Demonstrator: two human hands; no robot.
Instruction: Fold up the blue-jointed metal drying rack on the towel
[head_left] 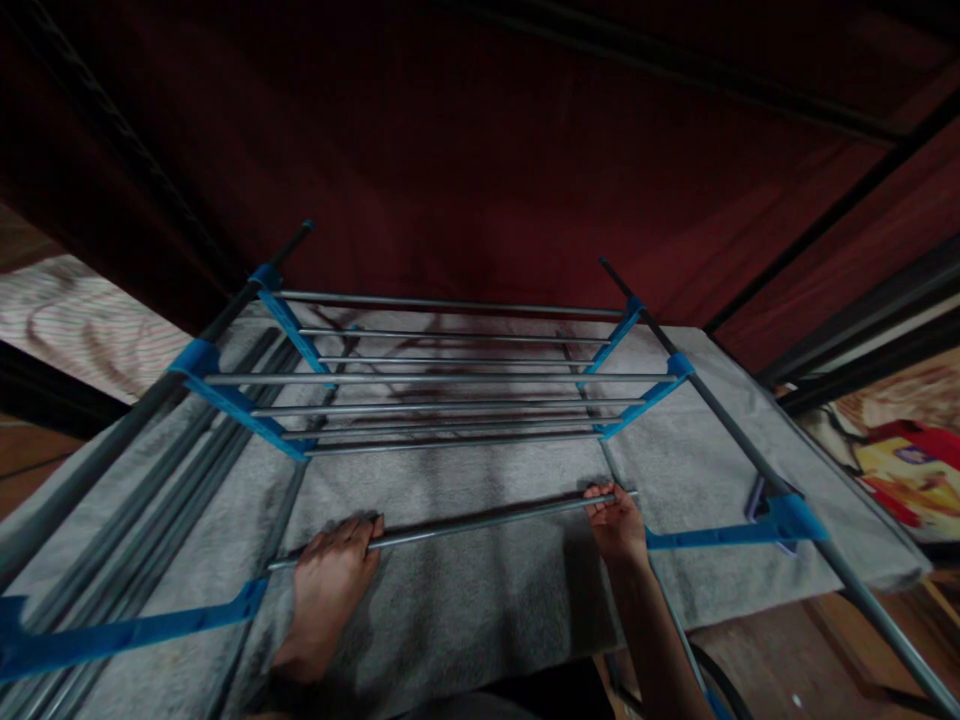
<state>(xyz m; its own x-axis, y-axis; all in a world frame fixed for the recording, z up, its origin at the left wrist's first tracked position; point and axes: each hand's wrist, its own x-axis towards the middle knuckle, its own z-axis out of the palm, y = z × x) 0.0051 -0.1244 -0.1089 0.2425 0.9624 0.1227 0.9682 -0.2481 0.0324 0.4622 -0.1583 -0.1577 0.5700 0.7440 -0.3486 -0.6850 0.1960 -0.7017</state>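
Observation:
Both hands grip a thin grey metal rod [480, 521] that runs crosswise in front of me. My left hand [336, 565] is wrapped over it near its left end. Close to the right end, my right hand [616, 517] holds it with bent fingers. The rod lies between two blue plastic brackets, a left bracket [135, 630] and a right bracket [720, 538], both on a half-built rack frame. Farther back, the rack's crossbars [442, 378] span between more blue brackets [240, 408]. Whether the rod's ends touch the near brackets I cannot tell.
Several loose grey tubes [172, 490] lie along the left on the grey cloth [525, 600]. Long side poles [750, 455] of the rack slope toward me. Dark red fabric [480, 170] hangs behind. A red and yellow package [911, 470] is at the far right.

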